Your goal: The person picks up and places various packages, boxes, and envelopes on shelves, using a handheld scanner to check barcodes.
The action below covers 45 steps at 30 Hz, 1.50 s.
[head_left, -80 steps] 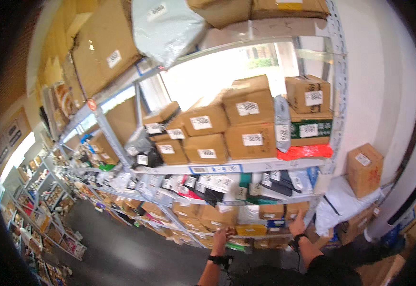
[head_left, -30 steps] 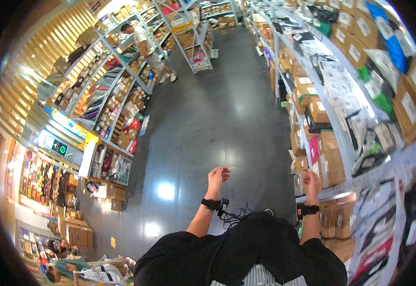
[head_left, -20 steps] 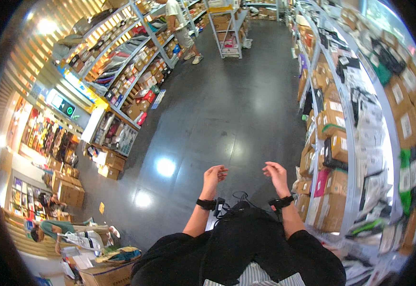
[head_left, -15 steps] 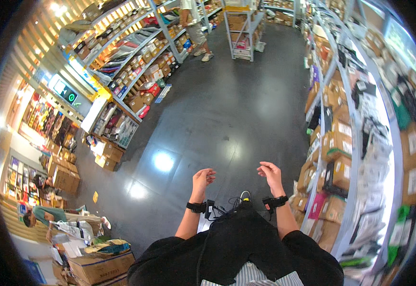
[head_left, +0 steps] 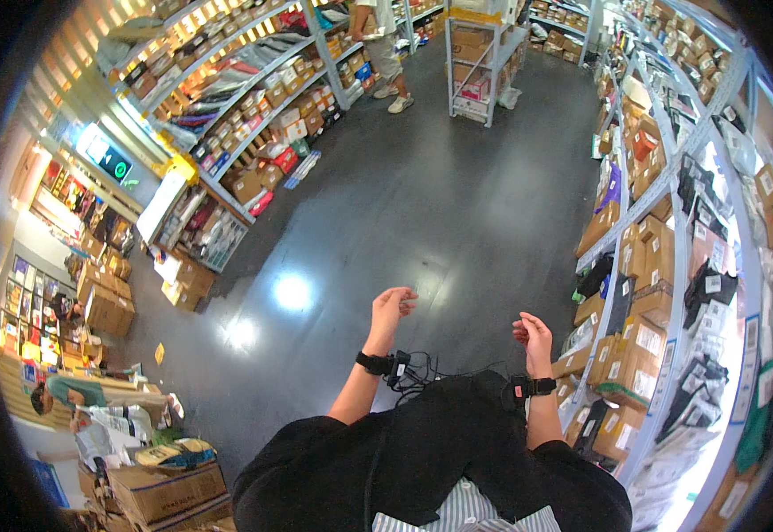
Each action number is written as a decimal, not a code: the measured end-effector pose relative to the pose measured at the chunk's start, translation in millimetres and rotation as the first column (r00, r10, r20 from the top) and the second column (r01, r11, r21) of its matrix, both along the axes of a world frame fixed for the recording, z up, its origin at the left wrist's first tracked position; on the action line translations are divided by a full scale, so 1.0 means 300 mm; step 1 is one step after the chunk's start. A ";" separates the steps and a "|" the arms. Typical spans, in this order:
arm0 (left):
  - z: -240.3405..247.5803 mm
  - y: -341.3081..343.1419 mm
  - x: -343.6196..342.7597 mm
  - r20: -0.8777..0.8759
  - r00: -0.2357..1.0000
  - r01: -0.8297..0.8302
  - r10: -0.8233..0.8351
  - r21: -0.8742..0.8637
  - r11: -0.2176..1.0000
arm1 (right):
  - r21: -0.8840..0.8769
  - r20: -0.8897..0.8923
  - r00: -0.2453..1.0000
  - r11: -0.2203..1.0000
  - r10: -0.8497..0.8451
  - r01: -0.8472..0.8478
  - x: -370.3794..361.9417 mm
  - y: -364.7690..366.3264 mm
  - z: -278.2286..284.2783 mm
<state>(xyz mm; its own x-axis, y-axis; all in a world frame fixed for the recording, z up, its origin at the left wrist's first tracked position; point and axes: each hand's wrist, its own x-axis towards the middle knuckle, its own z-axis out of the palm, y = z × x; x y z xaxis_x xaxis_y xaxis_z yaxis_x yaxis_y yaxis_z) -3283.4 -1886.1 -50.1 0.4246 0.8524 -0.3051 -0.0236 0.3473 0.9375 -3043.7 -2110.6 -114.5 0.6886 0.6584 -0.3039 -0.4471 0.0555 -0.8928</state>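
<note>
My left hand (head_left: 392, 310) hangs in front of me over the dark floor (head_left: 457, 213), fingers loosely bent and apart, holding nothing. To its right, my right hand (head_left: 535, 335) is also raised, its fingers curled inward but not closed, with nothing seen in it. Both hands touch nothing. A black wrist strap with a small device (head_left: 395, 365) sits on my left wrist, and a similar black strap (head_left: 533, 387) is on the right one. Dark cables (head_left: 426, 368) run near my left wrist. Nearest to my right hand is the parcel shelf (head_left: 621, 257).
Shelves of cartons and bagged parcels line the right side. Another parcel rack (head_left: 253, 133) stands at the far left, and a grey rack (head_left: 471, 71) at the back. One person (head_left: 391, 62) stands far ahead; another (head_left: 94, 395) is at lower left behind stacked cartons (head_left: 169, 488).
The surroundings have shifted as I moved forward and turned slightly. Both hands have moved right in the picture, and the right hand's fingers are more curled. My shoe is no longer visible.
</note>
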 end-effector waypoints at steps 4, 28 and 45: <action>-0.010 0.124 0.341 -0.037 0.999 0.016 -0.017 -0.023 1.000 | 0.001 -0.036 0.995 0.996 -0.088 0.088 0.414 0.123 -0.028; 0.064 1.499 2.103 0.003 0.994 -0.108 0.108 0.017 0.994 | 0.013 0.063 0.920 0.921 0.388 -0.389 2.113 1.730 0.128; -0.074 2.350 3.881 -0.029 0.999 0.030 -0.028 0.073 0.997 | 0.117 0.116 0.993 0.993 -0.014 0.000 4.056 2.539 0.172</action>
<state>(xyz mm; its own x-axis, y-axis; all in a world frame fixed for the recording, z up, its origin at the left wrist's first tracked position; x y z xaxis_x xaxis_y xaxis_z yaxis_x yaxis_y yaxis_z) -2119.2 -1181.2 -72.1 0.4418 0.8603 -0.2543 0.0117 0.2779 0.9605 -1827.0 -1348.8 -62.8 0.7193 0.6798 -0.1431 -0.3402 0.1651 -0.9258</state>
